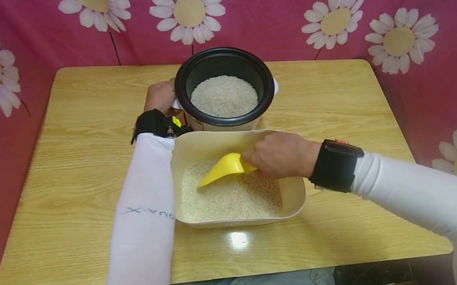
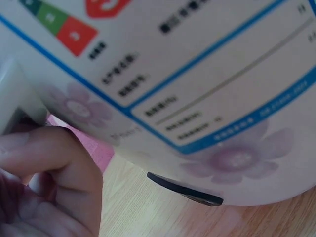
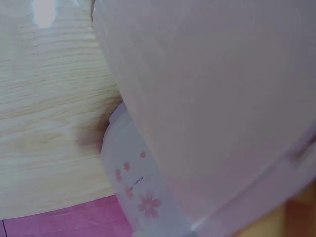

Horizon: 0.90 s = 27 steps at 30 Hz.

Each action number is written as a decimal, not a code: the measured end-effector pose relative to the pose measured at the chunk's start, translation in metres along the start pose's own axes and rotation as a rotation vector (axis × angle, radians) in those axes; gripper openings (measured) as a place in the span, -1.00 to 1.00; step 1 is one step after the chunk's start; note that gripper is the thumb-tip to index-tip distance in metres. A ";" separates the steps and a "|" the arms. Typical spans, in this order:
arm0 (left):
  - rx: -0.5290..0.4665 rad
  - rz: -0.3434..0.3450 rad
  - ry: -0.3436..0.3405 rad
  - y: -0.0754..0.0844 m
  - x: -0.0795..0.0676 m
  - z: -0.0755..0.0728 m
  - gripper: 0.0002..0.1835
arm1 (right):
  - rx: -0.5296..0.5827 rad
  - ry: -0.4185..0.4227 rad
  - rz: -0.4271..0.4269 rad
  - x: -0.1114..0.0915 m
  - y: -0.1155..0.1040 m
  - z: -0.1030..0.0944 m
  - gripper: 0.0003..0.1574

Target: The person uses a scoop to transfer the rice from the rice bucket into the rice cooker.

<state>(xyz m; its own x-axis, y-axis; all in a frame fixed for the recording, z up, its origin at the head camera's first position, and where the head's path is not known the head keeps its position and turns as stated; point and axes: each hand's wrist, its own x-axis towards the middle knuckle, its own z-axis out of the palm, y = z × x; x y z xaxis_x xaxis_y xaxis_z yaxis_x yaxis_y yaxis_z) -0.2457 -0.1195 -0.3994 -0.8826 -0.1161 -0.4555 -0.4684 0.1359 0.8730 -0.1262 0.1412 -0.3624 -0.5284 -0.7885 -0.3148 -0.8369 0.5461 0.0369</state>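
Two hands at work over the wooden table (image 1: pixel 342 112), and here's the right hand (image 1: pixel 278 155), fingers curled, gripping the yellow scoop (image 1: pixel 225 167)! The scoop slants down inside the cream container (image 1: pixel 296 194), its tip at the loose grain (image 1: pixel 220 200) covering the bottom. Just beyond the container stands the white cooker (image 2: pixel 237 190), flower-patterned, a printed label (image 2: pixel 163 64) across its side; whether the two touch, I can't tell. Its black pot (image 1: pixel 231 121) sits in place, with a pale heap of rice (image 1: pixel 225 96) inside. And over on the cooker's left, the left hand (image 1: pixel 161 98) has its fingers hooked round the white handle (image 2: pixel 19 94)! Behind everything, a pink backdrop (image 1: pixel 260 9) with big white daisies (image 1: pixel 189 11).
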 end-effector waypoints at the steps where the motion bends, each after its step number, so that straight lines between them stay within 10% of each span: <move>1: -0.004 0.000 0.001 0.000 0.000 0.000 -0.58 | 0.005 -0.018 -0.011 0.000 0.000 -0.001 -0.84; 27: 0.013 -0.003 0.008 0.001 -0.002 0.000 -0.54 | 0.331 -0.347 -0.100 0.000 -0.009 -0.006 -0.78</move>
<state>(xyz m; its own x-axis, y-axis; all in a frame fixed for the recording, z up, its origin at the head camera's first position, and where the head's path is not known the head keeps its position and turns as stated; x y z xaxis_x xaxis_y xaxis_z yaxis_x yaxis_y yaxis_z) -0.2443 -0.1189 -0.3974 -0.8807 -0.1243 -0.4570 -0.4719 0.1483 0.8691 -0.1200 0.1347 -0.3566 -0.3216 -0.7314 -0.6013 -0.7611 0.5775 -0.2954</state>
